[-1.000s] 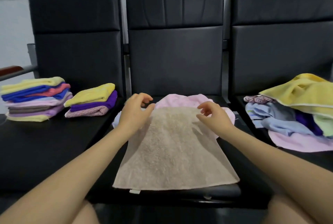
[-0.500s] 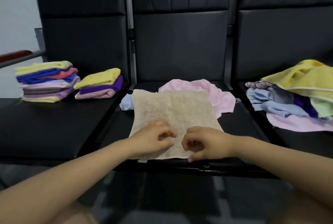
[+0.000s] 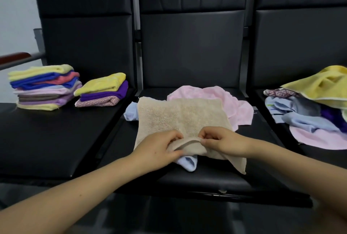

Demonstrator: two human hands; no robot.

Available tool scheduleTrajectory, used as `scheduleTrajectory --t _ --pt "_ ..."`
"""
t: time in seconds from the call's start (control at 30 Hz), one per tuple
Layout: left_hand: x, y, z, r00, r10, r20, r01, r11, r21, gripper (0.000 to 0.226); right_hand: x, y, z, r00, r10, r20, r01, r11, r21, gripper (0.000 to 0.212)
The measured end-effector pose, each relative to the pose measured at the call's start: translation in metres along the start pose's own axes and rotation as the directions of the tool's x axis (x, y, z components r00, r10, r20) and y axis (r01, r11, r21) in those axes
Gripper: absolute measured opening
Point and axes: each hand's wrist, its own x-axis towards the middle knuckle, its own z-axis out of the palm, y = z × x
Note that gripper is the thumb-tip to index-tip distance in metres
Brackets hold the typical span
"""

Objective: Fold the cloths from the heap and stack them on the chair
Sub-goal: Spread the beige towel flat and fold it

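My left hand and right hand pinch the near edge of the beige cloth and lift it off the middle chair seat. My hands hide that edge's corners. A blue cloth peeks from beneath. The beige cloth's far edge overlaps the pink cloth.

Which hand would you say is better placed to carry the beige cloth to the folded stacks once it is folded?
Probably the left hand: the folded stacks sit on the chair on its side, while the right hand would cross over. Both pinch the beige cloth.

three black padded seats in a row, pale wall behind.
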Motion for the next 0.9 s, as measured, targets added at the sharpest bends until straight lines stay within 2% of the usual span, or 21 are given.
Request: scheduleTrajectory --t 0.1,0.17,0.3,0.37,0.47,0.53,0.6,0.73,0.9 --pt "0.005 -0.008 -0.009 0.996 -0.006 -0.088 0.000 0.997 -0.077 0.011 0.006 0.004 -0.003 0.999 0.022 -0.048 -0.022 1.000 -0.006 0.017" --pt "0.010 -0.014 -0.018 0.992 -0.003 -0.123 -0.006 0.997 -0.073 0.016 0.010 0.006 -0.005 0.998 0.004 -0.069 -0.003 1.000 0.022 0.018" --pt "0.018 -0.026 -0.035 0.993 -0.054 -0.102 0.050 0.998 -0.046 0.016 0.010 0.001 -0.015 0.995 -0.063 -0.073 0.050 0.984 -0.170 0.022" --pt "0.018 -0.033 -0.040 0.988 -0.145 -0.060 0.141 0.988 -0.071 0.021 0.011 0.002 -0.022 0.993 -0.046 -0.104 0.018 0.967 -0.254 0.030" --pt "0.017 -0.044 -0.044 0.970 -0.241 -0.037 0.237 0.967 -0.092 0.019 0.010 0.010 -0.035 0.979 0.010 -0.201 -0.069 0.955 -0.288 0.031" --pt "0.016 -0.053 -0.048 0.967 -0.250 -0.043 0.249 0.968 -0.036 0.017 0.008 0.015 -0.044 0.966 0.071 -0.248 -0.115 0.979 -0.166 0.031" --pt "0.016 -0.062 -0.053 0.970 -0.241 -0.034 0.241 0.971 -0.007 0.020 0.006 0.018 -0.048 0.948 0.158 -0.277 -0.140 0.987 0.084 0.030" --pt "0.008 -0.063 -0.068 0.970 -0.221 -0.096 0.198 0.959 -0.202 0.047 0.002 0.027 -0.047 0.907 0.315 -0.280 -0.171 0.882 0.439 0.024" --pt "0.002 -0.060 -0.076 0.926 -0.354 -0.131 0.277 0.873 -0.401 0.031 -0.008 0.019 -0.041 0.914 0.354 -0.199 -0.171 0.779 0.603 0.027"
